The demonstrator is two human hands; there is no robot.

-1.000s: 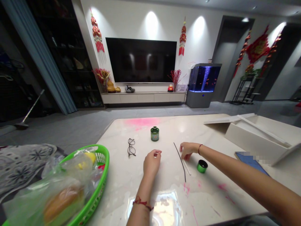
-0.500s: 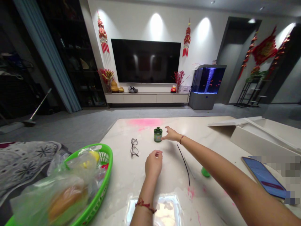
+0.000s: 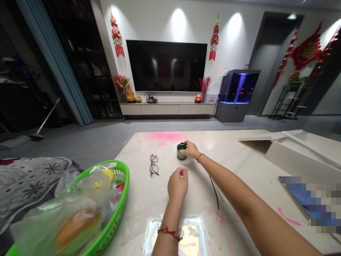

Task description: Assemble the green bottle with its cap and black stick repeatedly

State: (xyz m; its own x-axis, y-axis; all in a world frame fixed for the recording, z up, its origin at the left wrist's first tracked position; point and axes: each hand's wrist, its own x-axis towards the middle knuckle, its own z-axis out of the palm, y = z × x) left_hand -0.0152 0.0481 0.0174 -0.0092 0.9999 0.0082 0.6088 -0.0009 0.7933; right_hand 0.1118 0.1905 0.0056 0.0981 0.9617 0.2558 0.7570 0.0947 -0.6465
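A small green glass bottle [image 3: 180,154] with an open neck stands upright on the pale table [image 3: 138,199]. Around its right side are the fingers and thumb of my right hand [image 3: 191,149], closed on it. Nearer to me, my left hand [image 3: 178,184] hovers over or rests on the table with its fingers curled into a pinch; whatever they hold, if anything, is hidden. Left of the bottle lies a pair of eyeglasses [image 3: 153,166]. A thin black stick [image 3: 215,193] lies partly under my right forearm, with a paler thin stick beside it.
At the left is a green plastic basket [image 3: 124,188] holding a bread roll in a bag and other wrapped items. A white box [image 3: 282,153] with its lid sits at the right, behind a phone [image 3: 294,199] partly blurred out. Pink stains mark the table.
My right hand has moved left to the bottle and closed on it. A green cap seen earlier by my right forearm is now hidden. The left hand keeps its pinch.
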